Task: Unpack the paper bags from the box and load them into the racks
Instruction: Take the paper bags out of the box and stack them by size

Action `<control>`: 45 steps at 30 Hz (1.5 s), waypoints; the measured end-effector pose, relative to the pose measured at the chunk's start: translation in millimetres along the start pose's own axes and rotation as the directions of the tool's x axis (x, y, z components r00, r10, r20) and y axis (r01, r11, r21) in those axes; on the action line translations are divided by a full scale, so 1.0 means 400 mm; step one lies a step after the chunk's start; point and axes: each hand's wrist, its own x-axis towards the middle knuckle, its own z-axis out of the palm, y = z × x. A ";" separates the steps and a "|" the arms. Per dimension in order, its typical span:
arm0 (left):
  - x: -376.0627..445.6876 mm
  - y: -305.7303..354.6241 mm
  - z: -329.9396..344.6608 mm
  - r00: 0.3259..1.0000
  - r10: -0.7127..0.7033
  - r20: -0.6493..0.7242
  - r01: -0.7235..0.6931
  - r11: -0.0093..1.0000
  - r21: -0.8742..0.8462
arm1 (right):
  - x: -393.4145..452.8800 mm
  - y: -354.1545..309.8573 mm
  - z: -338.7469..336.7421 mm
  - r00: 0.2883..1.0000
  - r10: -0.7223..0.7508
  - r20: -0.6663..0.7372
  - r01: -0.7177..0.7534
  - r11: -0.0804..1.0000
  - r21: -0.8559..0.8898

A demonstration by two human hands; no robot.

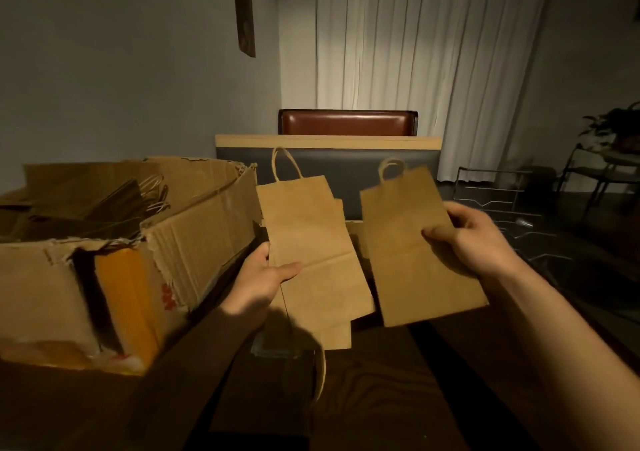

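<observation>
Head view: left hand (258, 286) pinching several bags (311, 242), right hand (474, 239) pinching one bag (412, 242); left stack judged likely to fan and slip, grip being near one edge.

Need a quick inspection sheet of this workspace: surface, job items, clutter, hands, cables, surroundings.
Surface: dark wood table, dimly lit.
Job's things: torn cardboard box at left with more bags inside; wire rack at right, no bags seen in it.
Clutter: nothing seen.
Grippers: left hand holds several flat paper bags; right hand holds a single flat bag.
Cables: nothing seen.
Surroundings: brown chair back, white curtain, plant at far right.
</observation>
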 end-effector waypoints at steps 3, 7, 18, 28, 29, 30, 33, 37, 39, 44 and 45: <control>0.004 -0.008 0.007 1.000 0.009 0.006 -0.009 0.999 0.038 | -0.014 -0.033 0.025 0.998 -0.066 -0.022 0.069 0.978 0.196; -0.004 -0.009 0.026 0.998 0.013 0.063 -0.016 0.999 0.046 | -0.001 0.008 0.130 0.999 -0.011 0.030 0.005 0.977 0.214; -0.004 -0.017 0.006 0.981 -0.194 0.017 0.193 0.959 -0.209 | 0.015 0.112 0.110 0.897 0.434 0.084 -0.409 0.743 0.530; 0.000 -0.010 -0.014 0.979 -0.204 0.027 0.206 0.975 -0.086 | 0.013 0.070 -0.001 0.961 0.271 0.060 -0.263 0.821 0.506; 0.003 -0.010 -0.016 0.977 -0.212 0.024 0.213 0.976 -0.041 | 0.013 0.055 0.000 0.982 0.189 0.024 -0.175 0.843 0.508; 0.004 -0.007 -0.016 0.972 -0.232 0.020 0.232 0.973 0.007 | 0.014 0.038 0.002 0.994 0.106 -0.033 -0.076 0.868 0.491; 0.006 -0.004 -0.011 0.946 -0.322 0.033 0.320 0.945 0.067 | 0.022 -0.002 0.020 0.968 -0.184 -0.169 0.221 0.947 0.234; 0.011 -0.005 0.010 0.927 -0.374 -0.022 0.373 0.927 -0.025 | 0.029 0.038 0.096 0.828 -0.559 0.042 0.560 0.828 -0.018; 0.015 -0.005 0.012 0.923 -0.384 -0.029 0.382 0.923 -0.042 | 0.026 0.106 0.148 0.774 -0.601 0.198 0.626 0.773 -0.102; -0.008 -0.004 0.011 0.897 -0.411 0.162 0.427 0.901 -0.073 | 0.020 0.188 0.188 0.814 -0.549 0.191 0.567 0.822 -0.052; -0.004 -0.010 0.008 0.910 -0.371 0.185 0.393 0.914 -0.104 | 0.021 0.187 0.190 0.812 -0.553 0.188 0.570 0.820 -0.049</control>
